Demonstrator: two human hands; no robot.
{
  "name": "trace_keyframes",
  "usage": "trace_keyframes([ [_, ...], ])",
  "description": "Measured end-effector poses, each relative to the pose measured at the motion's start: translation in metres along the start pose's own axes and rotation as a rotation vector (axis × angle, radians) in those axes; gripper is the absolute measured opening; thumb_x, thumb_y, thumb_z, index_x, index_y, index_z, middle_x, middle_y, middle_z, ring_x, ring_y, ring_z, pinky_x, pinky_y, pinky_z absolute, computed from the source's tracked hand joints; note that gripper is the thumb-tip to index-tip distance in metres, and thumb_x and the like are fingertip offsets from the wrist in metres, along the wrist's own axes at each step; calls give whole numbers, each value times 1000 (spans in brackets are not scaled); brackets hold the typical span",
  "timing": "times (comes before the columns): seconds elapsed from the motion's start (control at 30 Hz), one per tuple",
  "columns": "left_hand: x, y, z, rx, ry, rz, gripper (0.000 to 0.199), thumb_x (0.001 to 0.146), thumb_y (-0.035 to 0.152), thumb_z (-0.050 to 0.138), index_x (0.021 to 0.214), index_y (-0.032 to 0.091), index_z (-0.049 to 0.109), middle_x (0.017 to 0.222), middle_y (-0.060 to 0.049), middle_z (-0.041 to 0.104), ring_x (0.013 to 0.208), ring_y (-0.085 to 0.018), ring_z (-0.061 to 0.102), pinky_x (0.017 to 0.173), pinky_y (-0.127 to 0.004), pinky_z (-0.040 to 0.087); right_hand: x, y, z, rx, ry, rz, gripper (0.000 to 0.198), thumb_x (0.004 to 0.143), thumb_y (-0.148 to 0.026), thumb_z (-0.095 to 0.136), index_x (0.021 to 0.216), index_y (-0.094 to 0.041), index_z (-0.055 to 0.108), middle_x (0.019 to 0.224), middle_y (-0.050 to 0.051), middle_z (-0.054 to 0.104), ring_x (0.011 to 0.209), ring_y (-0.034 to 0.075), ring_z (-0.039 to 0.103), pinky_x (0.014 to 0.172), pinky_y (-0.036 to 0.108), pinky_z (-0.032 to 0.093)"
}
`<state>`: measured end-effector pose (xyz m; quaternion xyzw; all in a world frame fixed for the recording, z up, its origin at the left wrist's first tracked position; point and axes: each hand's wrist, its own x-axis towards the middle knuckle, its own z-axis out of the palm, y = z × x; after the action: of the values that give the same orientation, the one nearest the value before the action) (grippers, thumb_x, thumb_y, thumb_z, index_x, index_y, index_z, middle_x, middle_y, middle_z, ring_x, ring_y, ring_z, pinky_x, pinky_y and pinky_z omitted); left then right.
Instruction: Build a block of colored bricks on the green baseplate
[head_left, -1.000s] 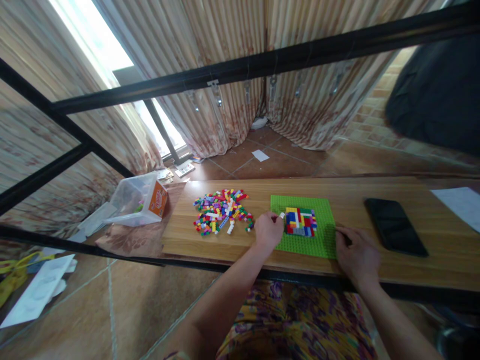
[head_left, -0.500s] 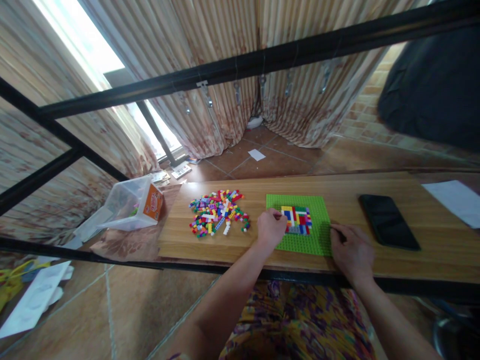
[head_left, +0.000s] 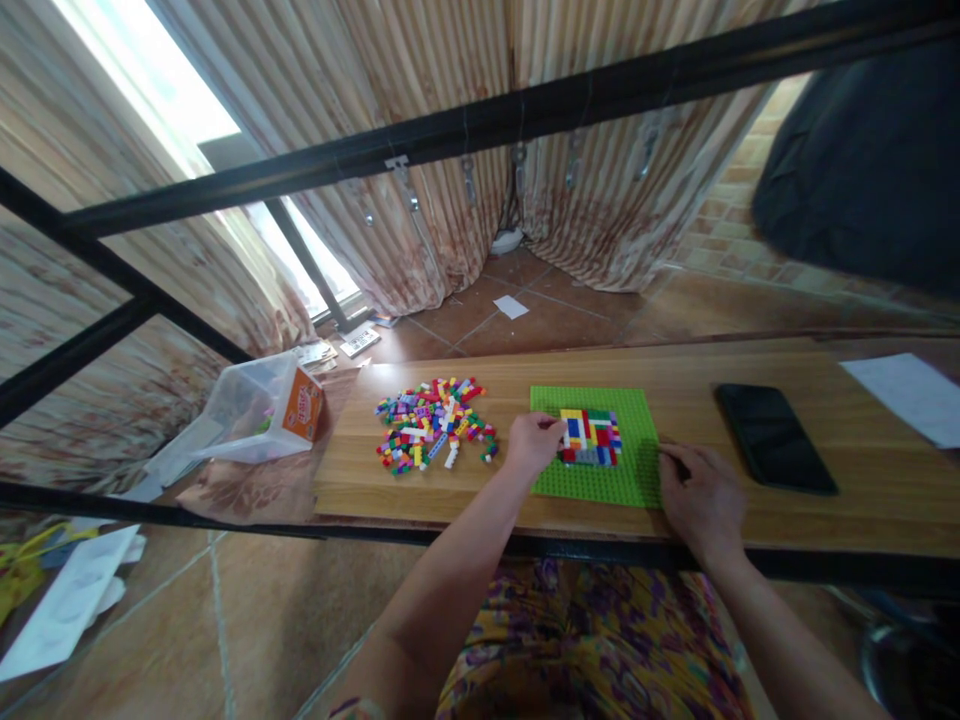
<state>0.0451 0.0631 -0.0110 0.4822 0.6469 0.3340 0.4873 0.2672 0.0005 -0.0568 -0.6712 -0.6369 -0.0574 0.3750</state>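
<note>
A green studded baseplate (head_left: 636,420) lies on the wooden tabletop, with a block of multicoloured toy bricks (head_left: 592,437) built up on its middle. My left hand (head_left: 534,445) reaches over the plate's left side, thumb and fingers pinched at the left edge of the built bricks. Whatever is between those fingertips is too small to make out. At the plate's right edge my right hand (head_left: 703,498) has its fingers curled, with thumb and forefinger gripping the rim. A spread heap of loose toy bricks (head_left: 431,425) lies to the left of my left hand.
A black phone (head_left: 776,438) lies right of my right hand, and white paper (head_left: 907,398) sits at the far right. Left of the heap stands a clear plastic box (head_left: 247,410) with an orange label. A black metal bar (head_left: 450,130) crosses beyond the table.
My left hand has shifted slightly left and back from the built bricks, uncovering more of their left side. My right hand stays at the baseplate's edge. The whole view has moved a little.
</note>
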Motion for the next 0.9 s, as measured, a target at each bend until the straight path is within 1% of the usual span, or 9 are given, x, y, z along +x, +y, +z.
trace_keyframes([
  [0.07,0,2,-1,25,6,6,16,86,24,64,90,12,74,67,-3,70,57,-12,64,55,-21,48,0,0,0,-6,-2,2,25,89,-31,51,92,-18,72,94,10,71,88,24,65,83,38,51],
  [0.17,-3,6,-1,74,28,24,12,84,23,66,85,14,74,69,-4,71,66,-15,66,62,-23,49,0,-1,-1,-14,-8,11,25,89,-31,52,92,-18,72,92,10,71,87,24,65,82,38,51],
  [0.27,-9,9,2,170,75,106,12,84,24,66,82,15,74,76,-6,73,76,-17,67,70,-26,50,1,-3,-1,-7,-11,21,25,89,-30,51,92,-19,72,92,11,71,88,25,64,83,39,51],
  [0.37,-13,11,5,250,90,184,14,85,25,64,81,16,74,80,-6,74,78,-18,67,74,-27,49,1,-3,-1,4,-15,20,25,89,-30,50,91,-18,72,91,11,71,88,24,64,83,39,51],
  [0.57,-11,10,5,183,47,182,13,85,21,63,78,16,72,74,-5,72,75,-17,66,69,-25,49,1,-3,0,7,-13,0,26,90,-29,49,91,-17,72,92,11,71,88,24,64,83,39,51],
  [0.67,-15,8,2,156,37,195,17,88,19,56,80,16,70,71,-3,69,68,-15,65,64,-23,48,2,-2,1,11,-4,-6,26,89,-29,49,91,-17,72,91,11,71,87,24,64,82,39,52],
  [0.73,-23,3,-4,111,6,217,20,90,19,51,81,16,69,68,-1,67,64,-13,64,60,-22,47,1,-1,1,15,2,-5,26,89,-29,49,91,-17,72,91,11,71,87,24,64,82,39,52],
  [0.8,-36,-4,-16,63,-28,254,19,89,18,51,83,17,69,67,1,66,61,-12,62,60,-21,47,1,-1,1,10,-1,-4,26,89,-30,49,91,-18,72,91,11,71,87,24,65,82,40,52],
  [0.9,-58,-20,-44,69,13,305,15,86,17,53,86,17,69,72,0,68,64,-12,62,64,-22,48,1,-1,0,-4,-10,-6,25,89,-30,50,91,-18,72,92,11,71,87,25,65,83,40,52],
])
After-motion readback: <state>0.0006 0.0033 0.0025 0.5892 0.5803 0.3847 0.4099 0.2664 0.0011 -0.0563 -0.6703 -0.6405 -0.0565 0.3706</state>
